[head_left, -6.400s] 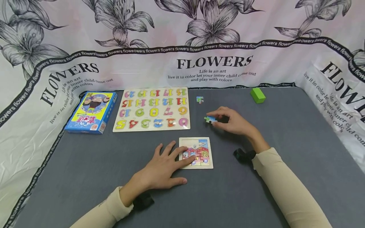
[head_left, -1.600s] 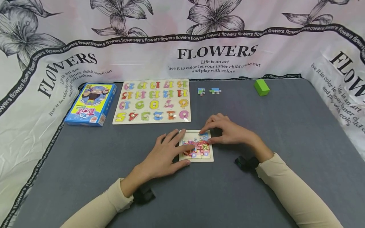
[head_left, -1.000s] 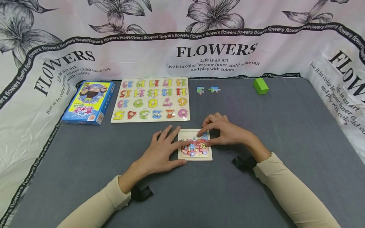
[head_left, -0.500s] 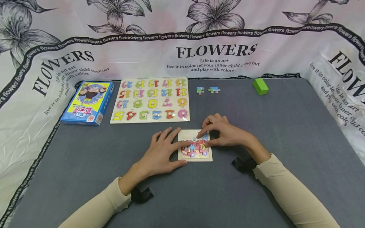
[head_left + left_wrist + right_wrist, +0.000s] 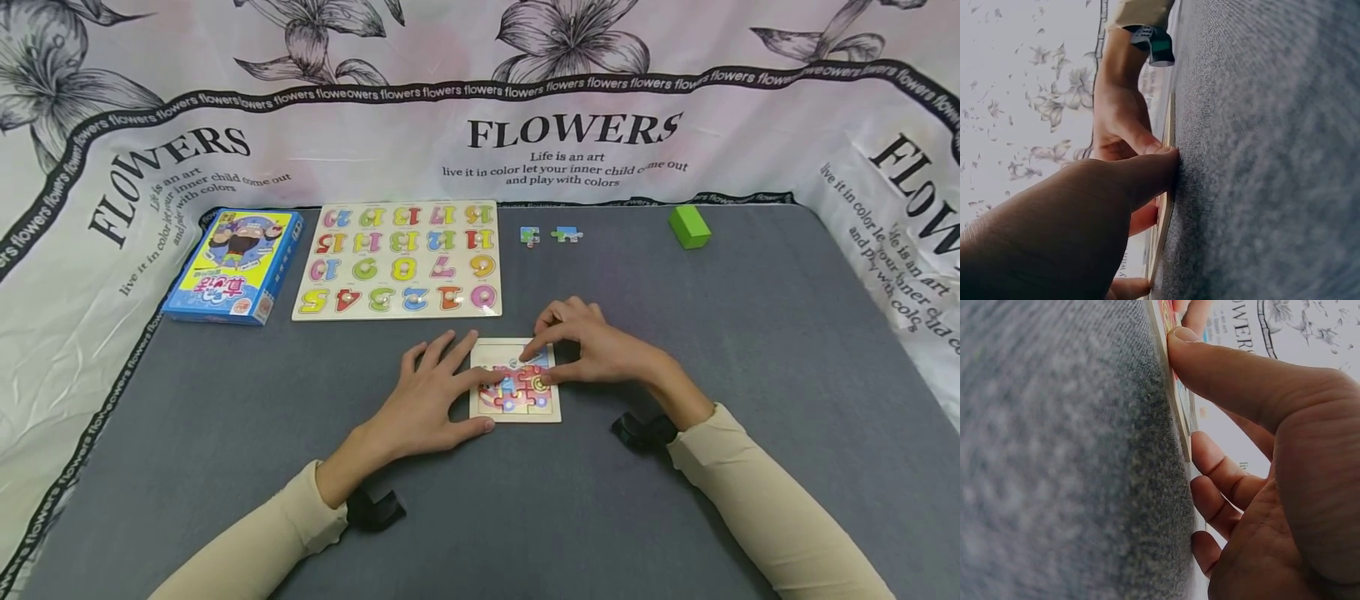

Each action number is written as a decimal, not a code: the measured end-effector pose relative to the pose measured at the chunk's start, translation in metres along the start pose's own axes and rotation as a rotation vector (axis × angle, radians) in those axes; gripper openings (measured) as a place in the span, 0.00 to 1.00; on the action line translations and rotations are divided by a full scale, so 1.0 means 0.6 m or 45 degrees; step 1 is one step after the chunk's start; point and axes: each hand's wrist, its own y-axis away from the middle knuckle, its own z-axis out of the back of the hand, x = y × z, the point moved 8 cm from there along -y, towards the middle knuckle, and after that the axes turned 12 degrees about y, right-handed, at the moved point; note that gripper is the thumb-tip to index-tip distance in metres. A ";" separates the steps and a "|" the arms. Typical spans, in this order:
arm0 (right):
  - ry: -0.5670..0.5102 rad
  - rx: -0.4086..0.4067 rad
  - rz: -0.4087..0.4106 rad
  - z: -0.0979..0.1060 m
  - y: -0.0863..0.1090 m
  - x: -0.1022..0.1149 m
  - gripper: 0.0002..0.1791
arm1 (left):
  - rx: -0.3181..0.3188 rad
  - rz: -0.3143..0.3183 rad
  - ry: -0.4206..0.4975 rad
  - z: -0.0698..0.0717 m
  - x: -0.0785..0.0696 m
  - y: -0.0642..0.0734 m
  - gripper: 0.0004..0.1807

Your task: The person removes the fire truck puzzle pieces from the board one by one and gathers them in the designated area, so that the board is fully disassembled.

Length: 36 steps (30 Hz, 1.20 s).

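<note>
A small wooden jigsaw puzzle (image 5: 551,408) with a pale frame and a red-and-blue picture lies flat on the table in the head view. My left hand (image 5: 420,408) is spread over its left side, index fingertip on the picture and thumb at the near edge. At the upper right of the picture, my right hand (image 5: 600,346) pinches a blue puzzle piece (image 5: 540,358) between thumb and index finger; the fingers partly cover it. The right wrist view shows the thumb (image 5: 1194,353) at the board's edge with the other fingers curled. Two loose puzzle pieces, one small (image 5: 529,236), one wider (image 5: 567,235), lie farther back.
A number board (image 5: 397,258) with colourful numerals lies behind the puzzle. Left of it is a blue-and-yellow box (image 5: 232,267). A green block (image 5: 689,227) stands at the back right. Flower-printed cloth (image 5: 360,150) rises behind the grey table (image 5: 525,517).
Earlier my right hand held the wider loose piece; that piece now lies beside the smaller one. The right hand has come to the puzzle's upper right. Over the last second both hands barely move.
</note>
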 end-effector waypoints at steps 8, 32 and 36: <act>0.005 0.006 -0.002 0.002 0.000 0.000 0.16 | 0.002 0.021 -0.008 0.001 -0.002 -0.003 0.34; 0.039 -0.010 0.028 0.003 0.003 0.010 0.17 | -0.045 0.011 -0.009 0.004 -0.007 0.001 0.33; 0.038 0.000 0.026 0.003 0.003 0.011 0.17 | -0.038 0.016 -0.009 0.003 -0.006 0.001 0.33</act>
